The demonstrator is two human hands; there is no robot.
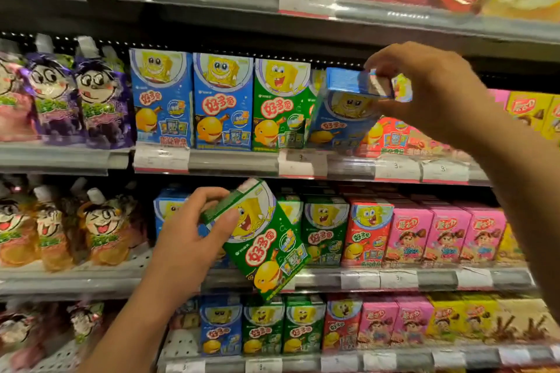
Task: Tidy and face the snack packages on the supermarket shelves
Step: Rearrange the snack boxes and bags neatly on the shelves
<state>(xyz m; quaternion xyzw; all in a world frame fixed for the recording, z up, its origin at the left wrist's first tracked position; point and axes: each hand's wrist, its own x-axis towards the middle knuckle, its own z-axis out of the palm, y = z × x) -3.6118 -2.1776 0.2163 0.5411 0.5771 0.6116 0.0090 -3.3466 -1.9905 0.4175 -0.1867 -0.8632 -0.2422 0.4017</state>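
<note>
Supermarket gondola, snack section: four tiers of grey shelving with price-tag rails, stocked with cartoon-printed biscuit boxes and, at 9 o'clock, spouted jelly pouches.

The right hand, at 2 o'clock, pinches the top of a blue snack box between fingers and thumb. The box tilts with its top leaning toward the viewer, its base near the edge of the second shelf, just beside an upright green box and in front of a red box that lies partly hidden.

The left hand, near centre, grips the upper corner of a green snack box. That box is tilted clockwise and held clear, in front of the third shelf; whether its base touches the rail cannot be told.

Step in hand, as judged: re-seating two misplaced boxes in their colour rows. The blue box appears to belong at 10 o'clock, with the two blue facings. Next move calls for bringing each box upright, front panel outward, and sliding it flush with the shelf edge without toppling its neighbours.
</note>
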